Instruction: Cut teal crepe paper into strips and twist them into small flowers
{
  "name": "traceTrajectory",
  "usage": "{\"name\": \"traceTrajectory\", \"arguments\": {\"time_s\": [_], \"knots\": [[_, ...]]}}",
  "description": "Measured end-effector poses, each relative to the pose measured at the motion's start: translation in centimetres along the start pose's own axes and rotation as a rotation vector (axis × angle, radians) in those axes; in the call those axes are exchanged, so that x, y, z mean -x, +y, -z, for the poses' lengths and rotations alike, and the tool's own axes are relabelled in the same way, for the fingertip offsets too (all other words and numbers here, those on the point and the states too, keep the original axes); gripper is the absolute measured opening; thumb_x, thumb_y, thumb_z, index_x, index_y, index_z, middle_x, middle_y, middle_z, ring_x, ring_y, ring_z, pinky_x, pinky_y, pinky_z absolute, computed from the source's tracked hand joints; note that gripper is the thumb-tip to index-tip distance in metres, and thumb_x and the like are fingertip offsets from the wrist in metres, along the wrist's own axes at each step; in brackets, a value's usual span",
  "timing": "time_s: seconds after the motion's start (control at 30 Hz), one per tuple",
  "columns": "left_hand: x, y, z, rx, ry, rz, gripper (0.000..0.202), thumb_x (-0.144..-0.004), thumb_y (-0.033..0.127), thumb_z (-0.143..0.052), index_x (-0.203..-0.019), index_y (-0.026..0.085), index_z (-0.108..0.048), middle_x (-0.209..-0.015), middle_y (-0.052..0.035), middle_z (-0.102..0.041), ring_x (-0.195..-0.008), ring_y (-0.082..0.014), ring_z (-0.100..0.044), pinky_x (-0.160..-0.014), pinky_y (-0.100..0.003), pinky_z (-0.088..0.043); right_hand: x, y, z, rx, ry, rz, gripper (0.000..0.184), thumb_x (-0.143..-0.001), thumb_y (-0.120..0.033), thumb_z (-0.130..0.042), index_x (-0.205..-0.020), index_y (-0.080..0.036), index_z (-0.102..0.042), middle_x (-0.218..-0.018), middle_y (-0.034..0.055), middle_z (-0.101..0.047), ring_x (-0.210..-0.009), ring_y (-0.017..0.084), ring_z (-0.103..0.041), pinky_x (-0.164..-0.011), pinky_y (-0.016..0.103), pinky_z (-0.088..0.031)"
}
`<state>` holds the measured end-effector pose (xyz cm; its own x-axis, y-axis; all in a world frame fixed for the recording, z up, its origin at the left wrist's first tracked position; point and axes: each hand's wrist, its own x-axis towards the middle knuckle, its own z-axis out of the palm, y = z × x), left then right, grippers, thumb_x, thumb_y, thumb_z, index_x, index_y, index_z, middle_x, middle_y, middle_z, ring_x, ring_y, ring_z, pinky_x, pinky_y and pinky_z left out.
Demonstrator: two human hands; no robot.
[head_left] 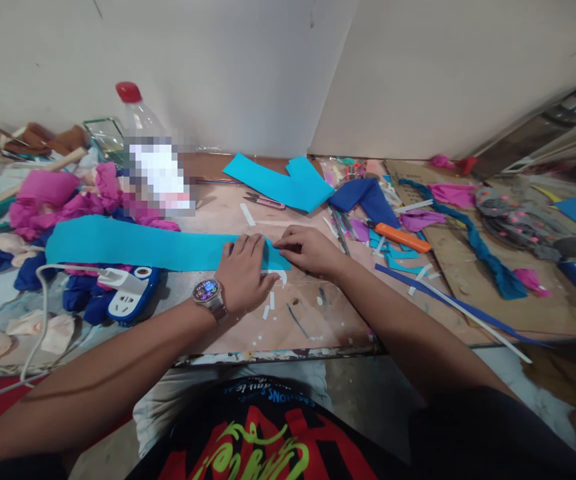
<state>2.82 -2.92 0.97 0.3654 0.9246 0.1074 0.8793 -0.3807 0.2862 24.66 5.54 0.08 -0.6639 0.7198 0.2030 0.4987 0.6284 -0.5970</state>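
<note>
A long turquoise strip [168, 250] of cloth or paper lies across the worktable [238, 337]. My left hand [242, 273], with a smartwatch [208, 293] on its wrist, rests flat on the strip near its right end, fingers stretched out. At that end my right hand [311, 252] has thumb and fingertips pinched together on the strip's edge. White paper scraps [269, 307] lie just in front of the hands. Behind them sits a folded turquoise piece [273, 183], with small pink-handled thread snips [264, 201] beside it.
Left are magenta fabric bunches [48, 193], a power strip [131, 297] with a white cable, and a red-capped bottle [143, 120]. Right are an orange cutter [402, 237], dark blue folded strip [368, 200], cardboard [448, 293] and twisted teal cloth [483, 250]. A wall [248, 73] stands behind.
</note>
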Motion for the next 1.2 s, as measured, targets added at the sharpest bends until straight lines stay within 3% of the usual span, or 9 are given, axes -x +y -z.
{"name": "traceTrajectory", "arguments": {"time_s": [0.2,0.4,0.7,0.9,1.1,1.2], "knots": [[0.4,0.0,-0.4,-0.033,-0.047,-0.043,0.068,-0.103,0.052,-0.041,-0.164,0.023,-0.036,-0.173,-0.0092,-0.034,-0.155,-0.0401,-0.031,-0.117,-0.063,-0.030,0.1,0.1,-0.1,0.018,0.013,0.004,0.025,-0.092,-0.020,-0.068,-0.110,-0.025,-0.084,-0.098,0.0066,-0.074,-0.085,0.020,-0.071,-0.079,0.032,-0.054],[0.4,0.0,-0.4,-0.049,-0.093,-0.052,0.072,-0.103,0.055,-0.039,-0.165,0.019,-0.034,-0.174,-0.0097,-0.031,-0.159,-0.0404,-0.025,-0.118,-0.066,-0.028,0.1,0.1,0.5,0.006,-0.017,0.020,0.025,-0.090,-0.020,-0.070,-0.109,-0.025,-0.084,-0.098,0.0061,-0.074,-0.084,0.019,-0.071,-0.078,0.031,-0.054],[0.2,-0.3,0.0,-0.035,-0.086,-0.045,0.075,-0.100,0.058,-0.042,-0.164,0.019,-0.036,-0.173,-0.0099,-0.034,-0.157,-0.0430,-0.027,-0.117,-0.067,-0.029,0.3,0.3,1.6,-0.010,-0.088,0.050,0.031,-0.081,-0.009,-0.059,-0.090,-0.022,-0.086,-0.089,0.0041,-0.073,-0.075,0.016,-0.069,-0.073,0.029,-0.054],[0.3,-0.4,0.1,-0.040,-0.070,-0.063,0.068,-0.099,0.060,-0.046,-0.160,0.032,-0.044,-0.172,-0.0059,-0.037,-0.154,-0.0461,-0.030,-0.115,-0.070,-0.029,0.2,-0.2,2.1,-0.028,-0.092,0.081,0.026,-0.074,-0.005,-0.056,-0.070,-0.019,-0.077,-0.080,0.0035,-0.072,-0.073,0.017,-0.068,-0.074,0.029,-0.053],[0.2,-0.4,0.0,-0.060,-0.086,-0.061,0.069,-0.099,0.060,-0.043,-0.162,0.031,-0.042,-0.172,-0.0051,-0.036,-0.155,-0.0446,-0.029,-0.115,-0.069,-0.029,0.3,0.0,1.6,-0.039,-0.017,0.069,0.033,-0.080,-0.007,-0.056,-0.091,-0.020,-0.084,-0.094,0.0048,-0.076,-0.080,0.017,-0.071,-0.076,0.028,-0.055],[0.2,-0.4,0.1,-0.059,-0.094,-0.056,0.071,-0.099,0.061,-0.044,-0.163,0.029,-0.041,-0.173,-0.0053,-0.035,-0.155,-0.0439,-0.028,-0.116,-0.069,-0.029,0.3,0.2,1.6,-0.025,-0.050,0.071,0.033,-0.078,-0.007,-0.057,-0.087,-0.021,-0.085,-0.093,0.0038,-0.077,-0.077,0.016,-0.071,-0.075,0.028,-0.055]]}}
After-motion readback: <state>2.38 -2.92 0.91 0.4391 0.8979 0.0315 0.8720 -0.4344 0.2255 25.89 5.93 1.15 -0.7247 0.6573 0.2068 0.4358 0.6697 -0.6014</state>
